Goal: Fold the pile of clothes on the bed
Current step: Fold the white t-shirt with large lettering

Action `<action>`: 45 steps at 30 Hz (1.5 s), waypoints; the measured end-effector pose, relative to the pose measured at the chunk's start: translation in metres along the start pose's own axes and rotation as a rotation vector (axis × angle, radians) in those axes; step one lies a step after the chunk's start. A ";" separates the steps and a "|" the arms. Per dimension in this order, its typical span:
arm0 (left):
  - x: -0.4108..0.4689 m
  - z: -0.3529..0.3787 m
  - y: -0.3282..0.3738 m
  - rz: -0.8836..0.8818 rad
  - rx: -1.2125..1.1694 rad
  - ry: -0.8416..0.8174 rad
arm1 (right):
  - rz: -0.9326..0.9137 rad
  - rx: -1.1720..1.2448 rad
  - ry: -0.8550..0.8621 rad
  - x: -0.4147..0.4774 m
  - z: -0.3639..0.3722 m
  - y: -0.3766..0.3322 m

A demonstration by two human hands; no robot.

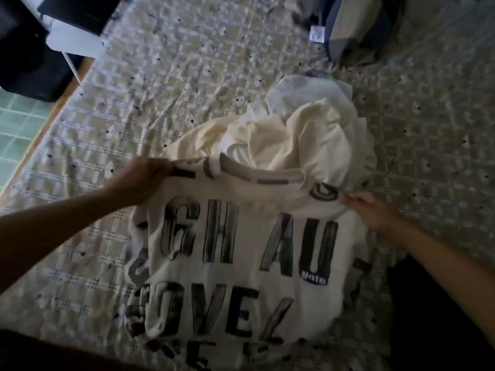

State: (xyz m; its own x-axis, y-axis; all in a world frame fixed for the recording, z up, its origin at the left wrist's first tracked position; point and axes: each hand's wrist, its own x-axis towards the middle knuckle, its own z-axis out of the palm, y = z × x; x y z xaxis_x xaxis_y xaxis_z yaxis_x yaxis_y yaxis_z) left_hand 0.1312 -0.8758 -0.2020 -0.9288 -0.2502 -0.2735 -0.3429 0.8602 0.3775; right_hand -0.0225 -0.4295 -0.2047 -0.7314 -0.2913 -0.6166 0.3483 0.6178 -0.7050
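Nearest me, the white printed T-shirt [241, 250] spreads print-up over the checked bed sheet [160, 89]. My left hand [144, 180] has its fingers curled round 1 shoulder edge of the shirt, and my right hand [372, 210] pinches the other. Just beyond the collar, touching it, sits the crumpled pile of cream clothes [308, 135]. Farthest off lies a blurred blue-and-grey bundle [356, 30].

White T-shirt [241, 236] with big dark block letters and a small blue label. Hangs print side up, pulled taut at its 2 shoulders. Just beyond the collar, crumpled cream clothes pile [308, 135], heaped on the checked bed [160, 89].
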 end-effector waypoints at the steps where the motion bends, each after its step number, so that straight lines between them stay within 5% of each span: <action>1: 0.024 0.008 0.004 -0.053 0.077 0.049 | -0.059 -0.007 0.051 0.022 0.004 0.002; 5: 0.065 0.080 0.020 -0.092 0.242 0.189 | -0.110 -0.122 0.056 0.090 0.023 0.037; 8: 0.048 0.137 0.061 0.103 0.168 0.203 | -0.080 -0.099 -0.058 0.100 0.035 0.079; 13: 0.004 0.197 0.126 0.381 0.128 0.019 | -0.057 -0.109 -0.089 0.089 0.022 0.111; 17: -0.001 0.228 0.168 0.408 0.089 -0.084 | 0.056 -0.025 -0.292 0.078 -0.002 0.117; 22: 0.010 0.261 0.204 0.407 0.091 -0.157 | 0.092 -0.284 -0.476 0.057 -0.021 0.131; 24: 0.013 0.271 0.212 0.348 0.105 -0.175 | 0.032 -0.120 -0.328 0.050 -0.022 0.138; 26: 0.014 0.279 0.218 0.313 0.138 -0.168 | 0.041 0.300 -0.155 0.048 -0.025 0.145; 29: 0.011 0.289 0.220 0.277 0.175 -0.157 | 0.107 0.642 -0.226 0.043 -0.030 0.155; 35: 0.005 0.306 0.223 0.250 0.229 -0.157 | 0.290 0.020 -0.573 0.030 -0.036 0.181; 39: 0.005 0.306 0.227 0.235 0.245 -0.176 | 0.247 -0.213 -0.566 0.017 -0.076 0.146; 45: 0.006 0.304 0.233 0.190 0.203 -0.166 | 0.087 0.369 -0.334 0.002 -0.131 0.151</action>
State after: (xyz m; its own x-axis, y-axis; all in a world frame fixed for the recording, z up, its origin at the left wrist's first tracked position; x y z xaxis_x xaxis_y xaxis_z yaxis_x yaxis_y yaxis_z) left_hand 0.0884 -0.5414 -0.3847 -0.9320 -0.0148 -0.3622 -0.1147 0.9599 0.2559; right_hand -0.0481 -0.2411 -0.2663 -0.4840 -0.5055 -0.7143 0.6279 0.3680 -0.6858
